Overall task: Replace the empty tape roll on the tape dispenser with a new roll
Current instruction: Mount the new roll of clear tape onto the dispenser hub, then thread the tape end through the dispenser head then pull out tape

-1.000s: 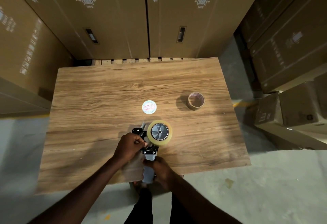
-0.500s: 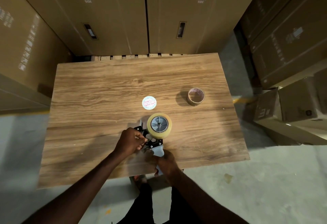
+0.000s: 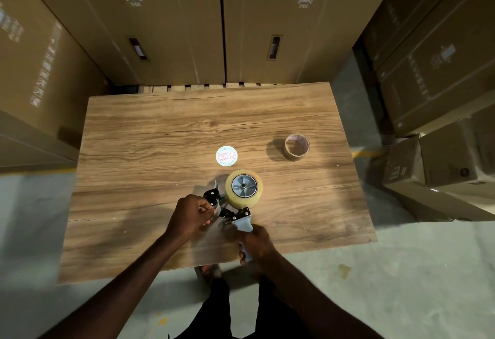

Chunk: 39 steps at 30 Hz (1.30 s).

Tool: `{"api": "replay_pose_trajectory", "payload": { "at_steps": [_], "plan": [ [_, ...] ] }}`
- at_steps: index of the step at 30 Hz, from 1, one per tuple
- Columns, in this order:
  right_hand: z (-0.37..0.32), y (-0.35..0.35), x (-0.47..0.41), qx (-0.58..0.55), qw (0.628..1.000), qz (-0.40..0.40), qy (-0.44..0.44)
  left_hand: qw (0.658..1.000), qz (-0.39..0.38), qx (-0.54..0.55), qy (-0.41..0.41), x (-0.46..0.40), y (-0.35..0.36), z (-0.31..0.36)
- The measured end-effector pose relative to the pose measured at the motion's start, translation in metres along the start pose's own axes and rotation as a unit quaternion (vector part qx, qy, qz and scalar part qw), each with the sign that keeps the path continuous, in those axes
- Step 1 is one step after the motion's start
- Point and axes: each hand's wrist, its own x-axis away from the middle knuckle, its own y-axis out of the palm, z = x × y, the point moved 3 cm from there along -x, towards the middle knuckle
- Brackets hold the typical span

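The tape dispenser (image 3: pixel 232 212) lies over the near middle of the wooden table (image 3: pixel 150 135). A full clear tape roll (image 3: pixel 244 186) sits on its grey hub. My right hand (image 3: pixel 256 242) grips the pale grey handle. My left hand (image 3: pixel 190 214) is closed at the black and metal front end of the dispenser, pinching what looks like the tape end; the fingertips are hidden. The empty brown cardboard core (image 3: pixel 296 146) stands apart on the table to the right.
A round white label with red print (image 3: pixel 226 155) lies flat just beyond the dispenser. Tall cardboard cartons (image 3: pixel 171 22) wall in the table at the back and left. Smaller boxes (image 3: pixel 439 156) are stacked at the right. Concrete floor lies near me.
The dispenser has turned a little, its handle swinging right with my right hand. My left hand has stayed at the front end. The camera view has shifted slightly.
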Motion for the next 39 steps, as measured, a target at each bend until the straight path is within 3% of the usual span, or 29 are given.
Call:
{"api": "replay_pose_trajectory", "payload": {
  "at_steps": [5,12,25,30,36,39],
  "plan": [
    [-0.009,-0.009,0.004,-0.047,0.999,0.009,0.005,0.999,-0.015,-0.025,0.032,0.012,-0.002,0.002],
    [-0.02,-0.023,0.012,-0.018,1.0,-0.004,0.0,0.987,-0.03,-0.119,0.101,0.013,-0.011,0.01],
    [-0.031,-0.066,0.018,0.042,0.998,-0.053,0.015,0.973,-0.082,-0.155,0.147,0.011,-0.01,0.046],
    [-0.026,-0.071,0.021,-0.086,0.978,-0.167,0.092,0.93,-0.161,-0.258,0.208,-0.015,-0.02,0.119],
    [-0.01,-0.069,0.012,-0.218,0.924,-0.3,0.09,0.838,-0.282,-0.384,0.265,-0.041,-0.009,0.182],
    [-0.007,-0.073,0.008,-0.233,0.918,-0.312,0.08,0.806,-0.322,-0.415,0.274,-0.047,0.002,0.201]
  ]
}}
